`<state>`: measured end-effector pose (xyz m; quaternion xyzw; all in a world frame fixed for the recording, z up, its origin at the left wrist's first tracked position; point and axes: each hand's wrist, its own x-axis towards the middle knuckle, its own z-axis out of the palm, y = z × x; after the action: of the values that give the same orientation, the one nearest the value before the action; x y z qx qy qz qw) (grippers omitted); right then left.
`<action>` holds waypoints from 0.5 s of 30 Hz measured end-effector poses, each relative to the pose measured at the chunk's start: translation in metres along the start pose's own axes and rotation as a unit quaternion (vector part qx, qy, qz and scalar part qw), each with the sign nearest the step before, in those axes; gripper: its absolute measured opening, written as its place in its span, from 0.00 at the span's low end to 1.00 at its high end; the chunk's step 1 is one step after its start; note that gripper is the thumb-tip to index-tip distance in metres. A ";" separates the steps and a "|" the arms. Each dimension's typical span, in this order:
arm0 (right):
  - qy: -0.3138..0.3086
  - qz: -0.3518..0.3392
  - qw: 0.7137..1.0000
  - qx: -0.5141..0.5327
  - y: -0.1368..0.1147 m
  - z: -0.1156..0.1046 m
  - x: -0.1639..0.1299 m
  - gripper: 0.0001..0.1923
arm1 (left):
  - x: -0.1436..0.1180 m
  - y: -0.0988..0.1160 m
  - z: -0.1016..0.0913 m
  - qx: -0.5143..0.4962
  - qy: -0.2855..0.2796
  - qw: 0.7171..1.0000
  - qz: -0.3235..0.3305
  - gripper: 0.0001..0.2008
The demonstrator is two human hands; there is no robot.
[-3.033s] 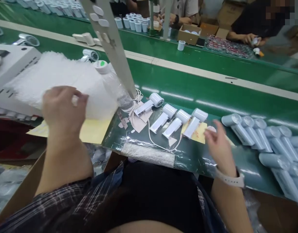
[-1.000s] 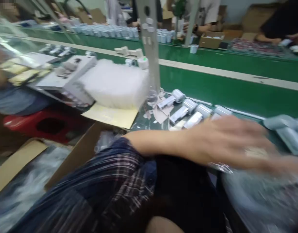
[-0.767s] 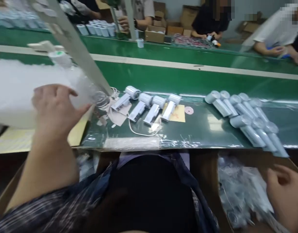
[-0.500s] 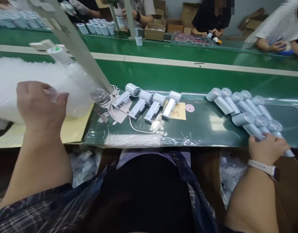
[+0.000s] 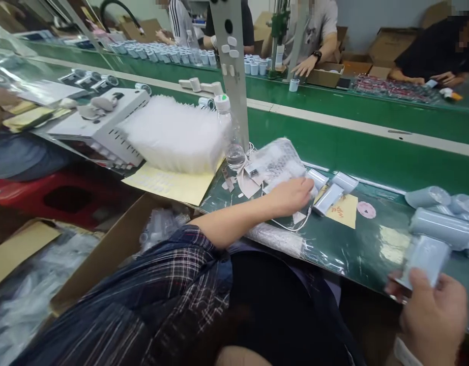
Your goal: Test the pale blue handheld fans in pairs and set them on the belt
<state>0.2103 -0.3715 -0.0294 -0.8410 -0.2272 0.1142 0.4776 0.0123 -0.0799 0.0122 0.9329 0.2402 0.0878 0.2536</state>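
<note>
In my right hand (image 5: 435,310) is a light-blue hair dryer (image 5: 442,229), gripped by the lower end of its handle with its round head pointing away. My left hand (image 5: 291,195) is closed at the near right edge of a clear bubble-wrap bag (image 5: 278,160). The bag lies over part of the row of dryers, hiding most of them. Just right of that hand, another hair dryer (image 5: 333,193) rests on a yellow note (image 5: 343,213). More wrapped dryers (image 5: 429,195) lie behind the one I hold.
A thick stack of white bags (image 5: 177,134) sits on yellow paper at left, beside a clear bottle (image 5: 234,132) and a metal post (image 5: 232,66). Boxes of plastic bags (image 5: 162,229) stand below the table edge. Co-workers sit across the green bench (image 5: 372,117).
The view has swung left. My left hand has moved from the bag stack to the row of dryers with a bubble-wrap bag. My right hand has lifted a hair dryer from the right-hand pile.
</note>
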 end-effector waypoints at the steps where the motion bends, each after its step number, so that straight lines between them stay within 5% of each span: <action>1: -0.040 0.034 0.997 0.052 -0.013 0.013 -0.007 0.24 | 0.001 -0.003 -0.001 -0.003 -0.011 1.000 0.004 0.10; 3: -0.103 0.064 0.987 0.106 -0.032 0.037 -0.017 0.29 | 0.000 -0.011 -0.007 -0.014 -0.027 0.999 0.018 0.09; 8: -0.181 -0.014 0.978 0.102 -0.046 0.084 -0.024 0.34 | -0.006 -0.028 -0.020 -0.109 -0.050 0.992 0.038 0.13; 11: -0.177 -0.098 0.977 0.061 -0.055 0.110 -0.021 0.34 | -0.001 -0.034 -0.015 -0.251 -0.009 0.968 -0.024 0.12; 15: -0.147 -0.158 0.969 -0.119 -0.065 0.132 -0.011 0.38 | 0.009 -0.040 -0.011 -0.393 0.070 0.907 -0.134 0.14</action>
<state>0.1286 -0.2486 -0.0423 -0.8193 -0.4371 0.1320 0.3469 0.0008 -0.0402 0.0011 0.7082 0.3262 0.2058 0.5913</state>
